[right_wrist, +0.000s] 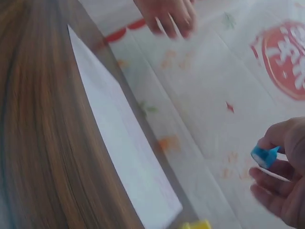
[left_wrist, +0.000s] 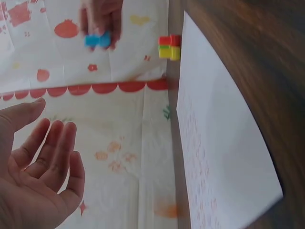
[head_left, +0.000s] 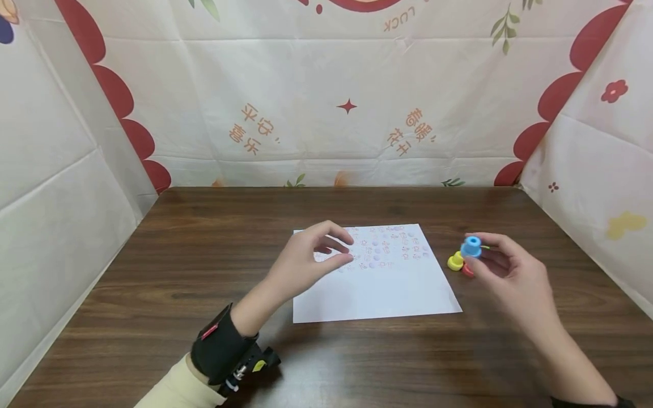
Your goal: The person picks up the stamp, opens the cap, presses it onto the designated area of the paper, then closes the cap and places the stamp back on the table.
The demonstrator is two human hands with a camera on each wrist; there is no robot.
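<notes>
Thumb and fingers of my right hand (head_left: 522, 283) pinch a small blue toy stamp (head_left: 471, 247), raised above the table at the right. In the right wrist view the pale end of the blue stamp (right_wrist: 265, 156) shows. My left hand (head_left: 308, 258) hovers over the left part of a white paper sheet (head_left: 377, 294), its fingers loosely bent and holding nothing. Rows of small red and purple prints cover the sheet's far half. Just right of the paper stand a yellow stamp (head_left: 456, 261) and a red stamp (head_left: 467, 271); a green one (left_wrist: 164, 47) is mostly hidden.
The paper lies on a dark wood-grain table (head_left: 204, 272). A pale printed cloth (head_left: 316, 113) hangs behind the table and along both sides. A black strap with a small camera (head_left: 224, 345) sits on the left wrist.
</notes>
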